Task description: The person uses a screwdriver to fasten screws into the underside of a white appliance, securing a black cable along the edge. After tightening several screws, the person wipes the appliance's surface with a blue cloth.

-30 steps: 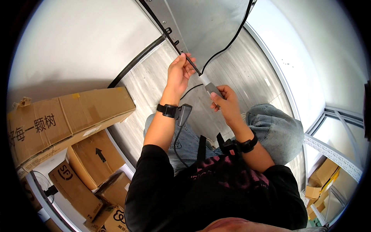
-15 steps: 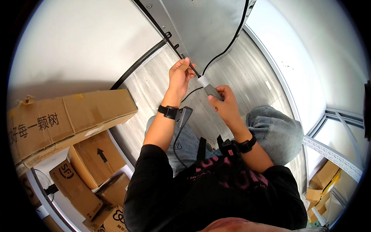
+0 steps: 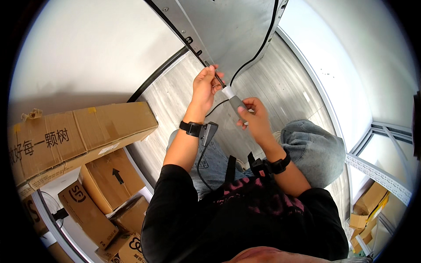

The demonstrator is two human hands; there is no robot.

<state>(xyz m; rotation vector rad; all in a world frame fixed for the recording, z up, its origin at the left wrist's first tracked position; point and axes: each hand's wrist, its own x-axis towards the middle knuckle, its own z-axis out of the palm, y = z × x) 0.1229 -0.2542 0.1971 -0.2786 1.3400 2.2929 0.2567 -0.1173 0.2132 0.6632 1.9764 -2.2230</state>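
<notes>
A screwdriver [image 3: 237,104] with a grey and white handle lies slantwise between my hands, its dark shaft pointing up and left. My right hand [image 3: 255,117] is closed round the handle, thumb along its side. Higher up, my left hand [image 3: 206,85] pinches the shaft between thumb and fingers. The shaft's far end comes close to the lower edge of a grey metal panel [image 3: 228,35]; whether it sits in a screw there I cannot tell. Several screws and small black fittings [image 3: 189,40] line the panel's left edge.
A black cable [image 3: 253,59] runs down the panel and behind the screwdriver. Cardboard boxes [image 3: 112,179] are stacked on a shelf at the left, with a long carton [image 3: 87,127] above. A metal rack [image 3: 379,175] with cartons stands right. White walls flank the wood-look floor [image 3: 289,83].
My right hand's fingers have shifted on the screwdriver handle, and more of the grey grip shows. The left hand keeps its pinch on the shaft. The view has moved slightly.
</notes>
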